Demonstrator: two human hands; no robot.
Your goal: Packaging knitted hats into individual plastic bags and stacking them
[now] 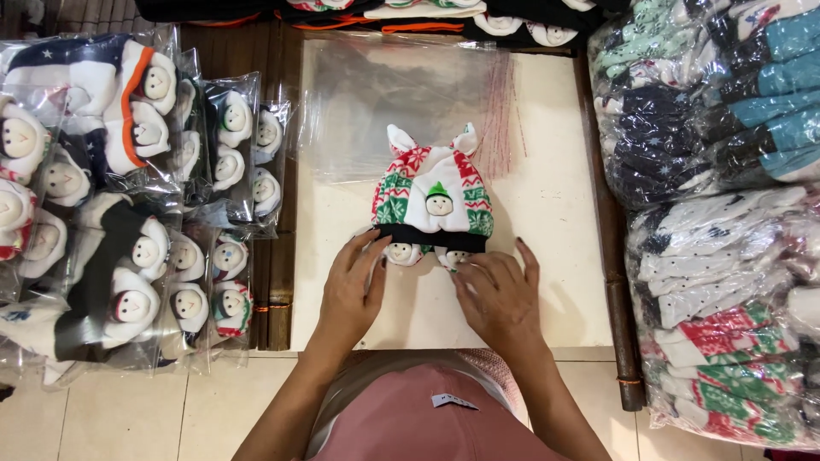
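A small knitted hat [434, 189] in red, green and white, with a black brim, two white ears and a little snowman face, lies flat on a pale board [555, 213]. My left hand [353, 288] rests at the brim's left corner, fingers touching the small doll head there. My right hand [500, 294] lies flat at the brim's right corner, over another small doll head. A stack of clear plastic bags [401, 102] lies just behind the hat, under its ears.
Packed hats in clear bags [128, 196] are piled on the left. Large bags of folded knitwear [726, 213] stand on the right. More dark hats [427, 17] line the far edge. A wooden rail [611, 282] borders the board's right side.
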